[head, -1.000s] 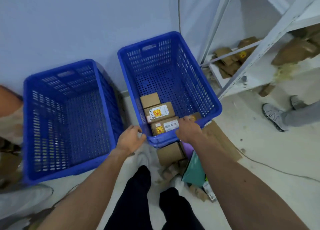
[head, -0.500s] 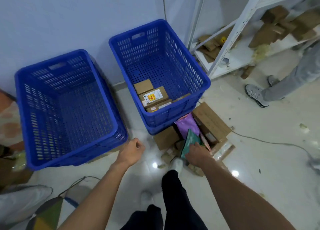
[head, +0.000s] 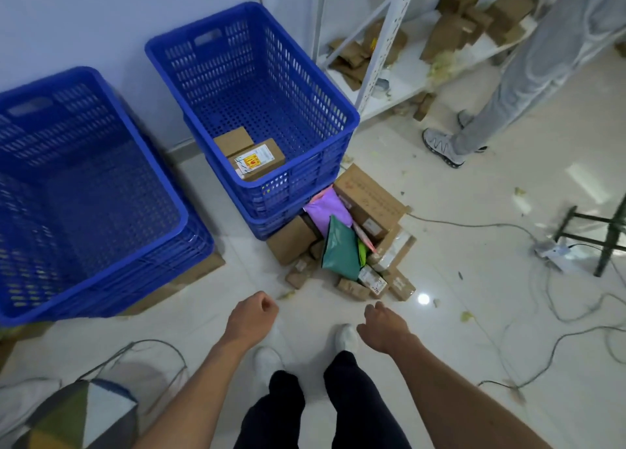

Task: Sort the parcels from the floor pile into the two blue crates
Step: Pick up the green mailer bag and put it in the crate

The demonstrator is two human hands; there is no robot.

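We are between picks. Both hands are empty: the left hand (head: 252,316) has its fingers loosely curled and the right hand (head: 384,326) hangs relaxed. Both are over bare floor on the near side of the stocked crate (head: 352,118). That crate holds at least a labelled box (head: 259,159) with a plain box (head: 233,138) just behind it. The second blue crate (head: 184,213), to its left and apart from it, shows no parcel that we can see. The floor pile (head: 366,245) lies against the stocked crate's near right corner, so we judge that most of the sorting lies ahead. The next move calls for a reach forward and down to a top piece, most likely the green mailer (head: 340,245), which lies loose over the cartons beside a purple mailer (head: 327,206). Behind and to the right of the stocked crate stands a white shelf rack (head: 382,42) with more brown boxes. Farther right are another person's leg (head: 528,76) and floor cables (head: 474,226), which could catch a foot.
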